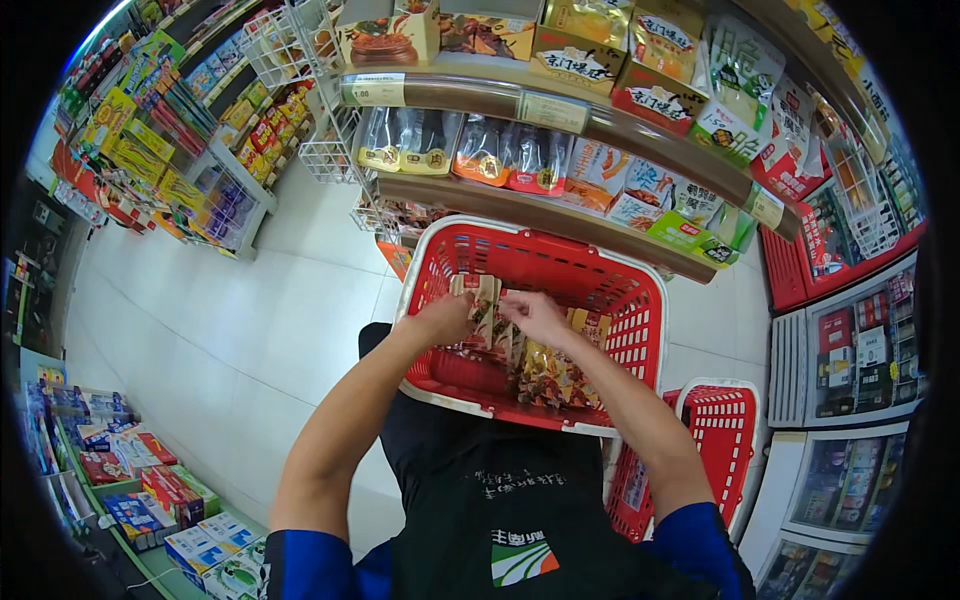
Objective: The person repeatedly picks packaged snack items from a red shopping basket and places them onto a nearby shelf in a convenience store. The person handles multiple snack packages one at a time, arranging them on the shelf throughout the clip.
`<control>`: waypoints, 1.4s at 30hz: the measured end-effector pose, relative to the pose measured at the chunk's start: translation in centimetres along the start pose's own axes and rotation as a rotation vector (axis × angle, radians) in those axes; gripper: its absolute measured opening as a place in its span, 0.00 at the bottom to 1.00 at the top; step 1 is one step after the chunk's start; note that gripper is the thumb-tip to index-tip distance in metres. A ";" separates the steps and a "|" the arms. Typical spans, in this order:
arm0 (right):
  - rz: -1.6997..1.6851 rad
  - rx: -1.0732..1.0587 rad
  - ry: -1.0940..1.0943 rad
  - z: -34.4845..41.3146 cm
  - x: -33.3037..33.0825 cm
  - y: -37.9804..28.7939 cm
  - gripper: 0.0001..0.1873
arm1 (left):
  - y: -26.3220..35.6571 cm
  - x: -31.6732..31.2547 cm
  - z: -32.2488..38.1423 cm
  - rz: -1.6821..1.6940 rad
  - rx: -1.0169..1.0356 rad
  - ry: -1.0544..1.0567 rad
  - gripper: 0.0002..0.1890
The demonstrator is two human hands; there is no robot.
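Note:
A red plastic shopping basket [517, 255] with a white rim stands in front of me, below the snack shelves. Inside it, several beige snack packets [484, 296] stand upright on the left, and yellow snack packets [559, 371] lie on the right. My left hand [448, 319] grips the edge of the leftmost beige packet, its fingers partly hidden. My right hand [534, 315] is at the top of the neighbouring packets, fingers bent; whether it pinches one is unclear.
Shelves [465, 191] of bagged and boxed snacks rise just beyond the basket. A second red basket [724, 405] stands at the right, near glass-door coolers [862, 345]. Wire baskets [326, 161] hang at the shelf's left end. Boxed goods [176, 495] sit on a low display at the lower left.

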State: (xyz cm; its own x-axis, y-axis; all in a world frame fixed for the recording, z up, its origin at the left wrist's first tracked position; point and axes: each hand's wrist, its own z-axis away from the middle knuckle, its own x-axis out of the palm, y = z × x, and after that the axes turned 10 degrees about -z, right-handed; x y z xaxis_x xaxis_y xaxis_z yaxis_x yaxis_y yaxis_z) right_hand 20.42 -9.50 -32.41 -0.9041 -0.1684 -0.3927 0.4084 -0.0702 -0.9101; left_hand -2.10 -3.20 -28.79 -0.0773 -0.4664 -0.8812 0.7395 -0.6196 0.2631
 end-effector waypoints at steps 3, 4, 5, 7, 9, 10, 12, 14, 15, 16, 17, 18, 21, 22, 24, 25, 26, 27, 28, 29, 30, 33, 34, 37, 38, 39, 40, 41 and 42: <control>-0.017 0.219 -0.087 -1.2 2.5 5.4 0.24 | -0.7 3.5 -2.4 -0.016 -0.125 -0.150 0.36; -0.035 0.267 -0.117 -1.4 2.9 5.4 0.26 | -0.8 4.0 -2.9 0.008 -0.160 -0.187 0.39; -0.052 0.314 -0.146 -1.6 3.4 5.4 0.28 | -1.0 4.5 -3.1 0.033 -0.196 -0.224 0.42; -0.077 0.327 -0.139 -2.4 4.1 6.8 0.32 | -1.4 6.5 -3.8 0.132 -0.237 -0.161 0.49; -0.117 0.333 -0.150 -3.7 5.1 10.4 0.34 | -0.5 6.9 -4.4 0.179 -0.271 -0.131 0.51; -0.177 0.328 -0.069 -3.5 5.9 10.4 0.29 | -0.5 7.2 -4.5 0.194 -0.303 -0.135 0.52; -0.205 0.375 -0.086 -3.8 5.5 9.8 0.23 | -1.2 7.6 -4.6 0.281 -0.251 -0.091 0.48; -0.257 0.459 -0.062 -3.5 5.4 7.0 0.17 | -2.4 9.0 -4.6 0.335 -0.246 -0.037 0.45; -0.241 0.454 -0.056 -3.6 5.3 6.5 0.16 | -2.7 9.7 -5.2 0.340 -0.250 -0.010 0.45; -0.226 0.452 -0.047 -3.4 5.0 6.6 0.16 | -2.6 9.9 -5.4 0.338 -0.225 0.010 0.44; -0.210 0.450 -0.039 -3.5 5.0 6.6 0.16 | -2.7 10.0 -5.7 0.335 -0.200 0.030 0.44; -0.220 0.499 -0.036 -3.3 4.6 6.4 0.14 | -2.1 9.3 -5.7 0.342 -0.196 0.003 0.42; -0.341 0.329 0.071 -2.7 3.7 7.7 0.11 | -0.7 7.3 -5.2 0.513 -0.247 0.077 0.42; -0.378 0.362 0.070 -2.3 3.3 6.1 0.10 | -0.9 7.5 -4.7 0.534 -0.261 0.153 0.42; -0.424 0.330 -0.013 -1.4 1.9 2.6 0.12 | -2.1 8.1 -3.8 0.649 -0.251 0.315 0.43; -0.441 0.312 -0.049 -0.9 1.1 1.2 0.13 | -2.6 8.2 -3.7 0.744 -0.219 0.402 0.44; -0.467 0.270 -0.019 0.3 -1.4 2.2 0.14 | 2.3 3.3 -3.1 0.752 -0.309 0.394 0.27; -0.474 0.219 -0.044 1.0 -2.0 1.1 0.14 | 2.9 1.6 -2.0 0.898 -0.295 0.385 0.24; -0.477 0.166 -0.076 1.6 -2.6 -0.2 0.13 | 2.8 0.5 -1.0 1.047 -0.284 0.382 0.22; -0.480 0.114 -0.108 2.1 -3.1 -1.4 0.13 | 3.0 -0.5 0.0 1.197 -0.270 0.378 0.19; -0.487 0.052 -0.154 2.8 -4.1 -1.8 0.15 | 4.9 -2.8 1.4 1.304 -0.296 0.365 0.12; -0.418 -0.075 -0.176 3.7 -6.0 -6.1 0.18 | 5.3 -5.6 4.2 1.349 -0.070 0.346 0.10; -0.446 -0.140 -0.140 4.3 -6.5 -9.2 0.15 | 5.5 -6.8 5.1 1.200 -0.006 0.395 0.09; -0.231 -0.078 -0.256 5.1 -9.6 -15.9 0.15 | 6.7 -11.3 6.8 0.913 0.165 0.509 0.09; -0.087 -0.255 -0.190 5.3 -10.3 -17.9 0.16 | 8.1 -14.9 8.8 0.634 0.098 0.506 0.09; 0.016 -0.224 -0.149 5.5 -10.7 -20.5 0.16 | 8.1 -16.1 9.5 0.669 0.151 0.587 0.09; 0.111 -0.298 -0.121 5.2 -11.0 -22.5 0.15 | 7.9 -16.8 9.9 0.704 0.203 0.666 0.09; 0.209 -0.367 -0.081 5.2 -11.6 -24.4 0.13 | 8.0 -17.8 10.2 0.740 0.267 0.741 0.10; 0.198 -0.515 0.009 5.0 -11.8 -26.6 0.12 | 8.4 -19.4 11.0 0.729 0.308 0.950 0.10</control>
State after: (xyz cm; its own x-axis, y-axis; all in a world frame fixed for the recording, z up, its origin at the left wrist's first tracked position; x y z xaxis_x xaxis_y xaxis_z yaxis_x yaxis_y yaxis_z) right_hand 20.85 -10.56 -2.93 -0.8183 -0.1208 -0.5620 0.4585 0.4524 -0.7649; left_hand -1.80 -6.29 -5.13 0.8978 -0.2008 -0.3919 0.2084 -0.5901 0.7799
